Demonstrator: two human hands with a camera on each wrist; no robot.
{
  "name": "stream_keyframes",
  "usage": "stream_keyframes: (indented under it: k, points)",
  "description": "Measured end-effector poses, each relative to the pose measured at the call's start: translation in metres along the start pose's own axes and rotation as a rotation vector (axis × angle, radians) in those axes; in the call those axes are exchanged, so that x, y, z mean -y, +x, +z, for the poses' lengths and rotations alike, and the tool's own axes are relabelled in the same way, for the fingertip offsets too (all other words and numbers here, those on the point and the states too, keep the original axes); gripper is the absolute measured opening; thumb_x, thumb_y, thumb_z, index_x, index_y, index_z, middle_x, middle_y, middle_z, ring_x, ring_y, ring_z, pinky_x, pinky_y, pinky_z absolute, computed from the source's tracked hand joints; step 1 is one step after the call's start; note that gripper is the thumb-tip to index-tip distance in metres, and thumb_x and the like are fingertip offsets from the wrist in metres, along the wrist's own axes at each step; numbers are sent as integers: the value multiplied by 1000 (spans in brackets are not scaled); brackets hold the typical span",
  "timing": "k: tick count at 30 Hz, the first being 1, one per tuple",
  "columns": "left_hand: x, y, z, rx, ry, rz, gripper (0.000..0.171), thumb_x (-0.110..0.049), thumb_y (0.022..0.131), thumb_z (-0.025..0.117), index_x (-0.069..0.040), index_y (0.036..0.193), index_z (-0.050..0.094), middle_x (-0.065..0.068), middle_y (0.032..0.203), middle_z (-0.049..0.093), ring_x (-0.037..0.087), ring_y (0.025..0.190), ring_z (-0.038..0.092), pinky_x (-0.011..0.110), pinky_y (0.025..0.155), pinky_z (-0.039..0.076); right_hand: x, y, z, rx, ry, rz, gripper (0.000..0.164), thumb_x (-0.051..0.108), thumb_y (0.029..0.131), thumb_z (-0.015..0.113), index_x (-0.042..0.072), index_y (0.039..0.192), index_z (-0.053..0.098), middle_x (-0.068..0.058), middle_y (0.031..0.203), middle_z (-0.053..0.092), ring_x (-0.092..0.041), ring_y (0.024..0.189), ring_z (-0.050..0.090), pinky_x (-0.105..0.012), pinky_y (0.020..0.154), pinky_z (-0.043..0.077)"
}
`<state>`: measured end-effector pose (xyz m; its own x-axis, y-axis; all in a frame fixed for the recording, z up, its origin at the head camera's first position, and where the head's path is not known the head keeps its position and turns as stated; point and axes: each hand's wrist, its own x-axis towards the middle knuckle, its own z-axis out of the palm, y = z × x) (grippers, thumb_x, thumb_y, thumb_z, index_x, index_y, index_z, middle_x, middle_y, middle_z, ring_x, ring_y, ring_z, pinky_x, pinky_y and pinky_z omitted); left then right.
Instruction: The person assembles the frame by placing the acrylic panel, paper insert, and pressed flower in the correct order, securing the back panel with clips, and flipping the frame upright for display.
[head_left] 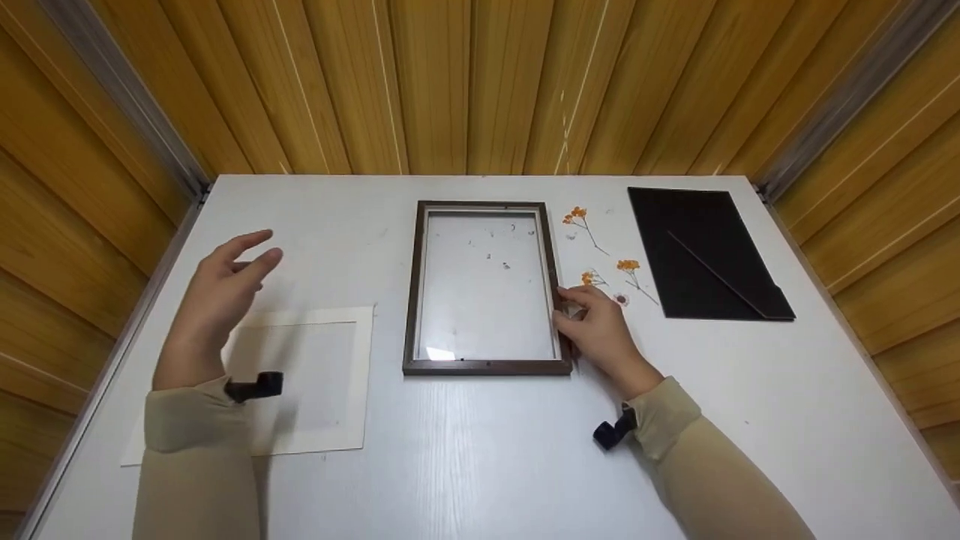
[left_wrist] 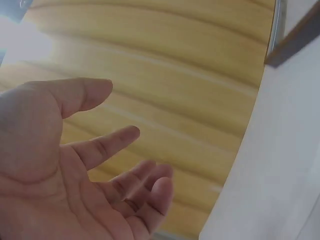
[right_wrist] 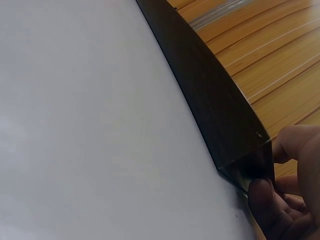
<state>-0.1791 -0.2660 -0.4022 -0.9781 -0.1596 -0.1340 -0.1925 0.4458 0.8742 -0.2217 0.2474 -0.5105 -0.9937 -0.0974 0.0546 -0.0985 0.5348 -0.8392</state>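
A dark brown picture frame (head_left: 487,367) with a clear pane lies on the white table, small dark specks showing within it. My right hand (head_left: 600,326) grips its right side near the lower corner. The right wrist view shows the fingers (right_wrist: 261,192) at the end of the frame's dark side (right_wrist: 205,80). Raised at the left, my left hand (head_left: 221,292) is empty, with fingers apart and loosely bent. Beneath it lies a cream-white mat board (head_left: 364,382), partly hidden by the left forearm.
Right of the frame lie orange dried flower sprigs (head_left: 628,266) and a small pale flower (head_left: 621,299). Farther right is a black backing board (head_left: 705,217) with a slim stand leg (head_left: 716,274). Wood-patterned walls (head_left: 427,90) border the white table (head_left: 480,465) at the back and sides.
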Motion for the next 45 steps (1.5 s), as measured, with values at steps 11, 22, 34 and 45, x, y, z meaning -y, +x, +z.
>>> stream_keyframes:
  k: [11, 22, 34, 45]
  points:
    - [71, 10, -41, -68, -116, -272, 82, -55, 115, 56, -20, 182, 24, 12, 193, 7, 49, 174, 21, 70, 142, 22, -1, -1, -2, 9, 6, 0, 50, 7, 100, 76, -2, 149, 70, -20, 143, 69, -10, 75, 61, -19, 56, 54]
    - [97, 9, -55, -43, 363, -383, 89, -37, 111, 63, 12, 173, 23, 46, 176, 21, 72, 160, 20, 79, 129, 36, 2, 2, -4, -8, -16, -32, 50, 8, 100, 77, -3, 148, 71, -20, 142, 71, -11, 84, 63, -15, 67, 53]
    - [101, 2, -58, -90, 361, -433, 67, -2, 102, 39, 15, 167, 36, 47, 173, 30, 71, 158, 31, 76, 131, 35, -2, 0, -2, 1, -14, -33, 50, 9, 101, 77, -2, 149, 70, -20, 142, 72, -12, 89, 64, -15, 72, 52]
    - [94, -8, -66, -158, 221, -408, 69, -10, 106, 45, 11, 170, 35, 42, 174, 35, 56, 146, 45, 69, 123, 45, -3, 1, -1, 6, -9, -27, 51, 8, 100, 78, -3, 149, 70, -20, 141, 71, -13, 85, 62, -15, 68, 52]
